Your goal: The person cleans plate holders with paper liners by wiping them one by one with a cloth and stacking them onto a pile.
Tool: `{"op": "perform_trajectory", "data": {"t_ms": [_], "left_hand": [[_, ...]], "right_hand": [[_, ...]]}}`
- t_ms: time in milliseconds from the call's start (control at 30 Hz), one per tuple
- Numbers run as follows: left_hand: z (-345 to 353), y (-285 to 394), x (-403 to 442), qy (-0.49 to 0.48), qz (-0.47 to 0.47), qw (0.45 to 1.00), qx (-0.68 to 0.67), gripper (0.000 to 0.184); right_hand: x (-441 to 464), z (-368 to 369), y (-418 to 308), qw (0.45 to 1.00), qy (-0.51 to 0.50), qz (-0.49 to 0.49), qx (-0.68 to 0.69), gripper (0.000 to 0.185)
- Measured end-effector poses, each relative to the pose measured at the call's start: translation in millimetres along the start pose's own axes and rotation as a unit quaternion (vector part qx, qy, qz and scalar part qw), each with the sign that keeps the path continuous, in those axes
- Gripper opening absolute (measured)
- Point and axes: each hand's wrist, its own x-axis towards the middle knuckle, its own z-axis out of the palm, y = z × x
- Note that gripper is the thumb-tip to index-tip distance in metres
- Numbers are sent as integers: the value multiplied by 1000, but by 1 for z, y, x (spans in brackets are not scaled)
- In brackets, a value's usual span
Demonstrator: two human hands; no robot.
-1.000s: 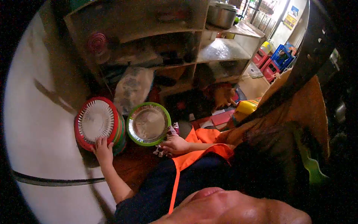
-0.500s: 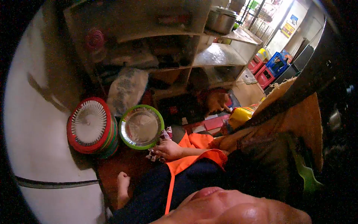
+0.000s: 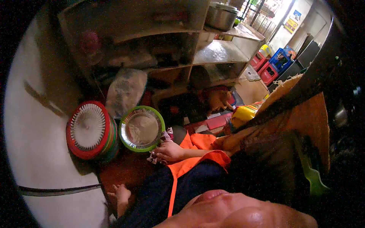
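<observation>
My left hand [image 3: 121, 193] is low at the left, fingers apart with nothing in them, away from the plates. A stack of round plates [image 3: 88, 130] stands above it, the top one red-rimmed with a white fluted liner. Beside the stack is a green-rimmed plate [image 3: 141, 128] with a shiny fluted liner. My right hand [image 3: 169, 151] is closed on a crumpled patterned cloth [image 3: 153, 157] at the lower right edge of the green-rimmed plate.
Wooden shelves [image 3: 220, 51] rise behind, with a metal pot [image 3: 221, 17] on top. A clear plastic bag [image 3: 126, 91] lies behind the plates. Red and blue crates [image 3: 279, 60] stand at the back right. A white surface [image 3: 45, 152] runs along the left.
My left hand has left the red-rimmed plate, moved down toward me, and its fingers have spread. My right hand keeps the cloth. The view has shifted slightly.
</observation>
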Motion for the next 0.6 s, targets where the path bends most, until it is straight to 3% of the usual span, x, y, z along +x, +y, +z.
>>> {"op": "perform_trajectory", "data": {"t_ms": [100, 233, 300, 367, 400, 467, 533, 600], "left_hand": [[-12, 4, -10, 50, 17, 999, 12, 28], [0, -4, 7, 120, 33, 992, 32, 17], [1, -8, 16, 269, 76, 960, -30, 8], [-8, -13, 17, 234, 77, 968, -46, 5], [-12, -14, 15, 198, 76, 975, -63, 6], [-13, -19, 18, 178, 74, 978, -73, 9], [-9, -23, 17, 159, 72, 981, -80, 12], [-2, -21, 13, 79, 73, 955, -276, 16]], "right_hand": [[2, -7, -8, 1000, -14, 23, 17, 27], [2, 0, -6, 998, 49, 6, 33, 26], [2, 2, -3, 997, 62, -4, 43, 27], [0, 8, 4, 993, 84, -83, -25, 27], [-1, 7, 3, 993, 81, -82, -26, 27], [0, 6, 1, 999, 42, 7, 32, 24], [2, -1, -4, 999, 33, -2, 18, 24], [4, -8, -8, 1000, 27, -10, 5, 24]]}}
